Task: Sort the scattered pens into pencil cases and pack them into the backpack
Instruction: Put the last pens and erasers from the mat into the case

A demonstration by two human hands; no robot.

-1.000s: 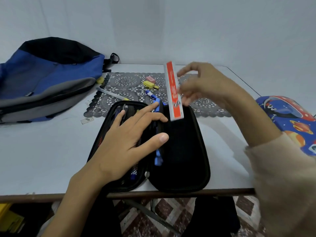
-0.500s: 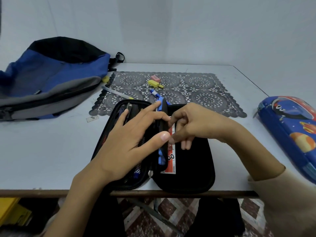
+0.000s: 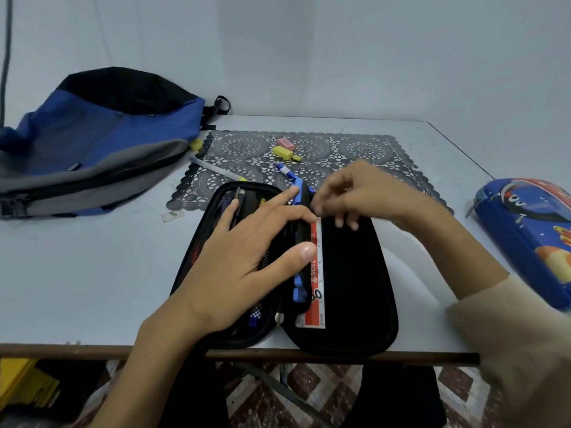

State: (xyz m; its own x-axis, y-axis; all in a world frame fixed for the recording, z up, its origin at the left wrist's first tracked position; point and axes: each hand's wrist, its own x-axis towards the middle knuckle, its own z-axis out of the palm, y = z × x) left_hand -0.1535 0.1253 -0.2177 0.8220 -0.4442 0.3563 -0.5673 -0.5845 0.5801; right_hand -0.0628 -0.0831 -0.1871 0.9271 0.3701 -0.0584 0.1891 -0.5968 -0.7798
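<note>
The left hand (image 3: 247, 261) lies flat, fingers straight and spread, on the open pencil case (image 3: 355, 288), probably pinning its divider aside so the ruler (image 3: 316, 288) can settle in the right half. The right hand (image 3: 364, 193), blurred at the ruler's twelve o'clock end, has curled fingers; whether they grip anything cannot be told. Loose pens (image 3: 285, 171) wait on the mat (image 3: 364, 149) at twelve o'clock of the case, the backpack (image 3: 102, 143) at ten.

Black pencil case (image 3: 355, 273) lies open, red ruler (image 3: 318, 273) inside; blue printed case (image 3: 525, 230) right; blue-grey backpack (image 3: 102, 143) lying left.
</note>
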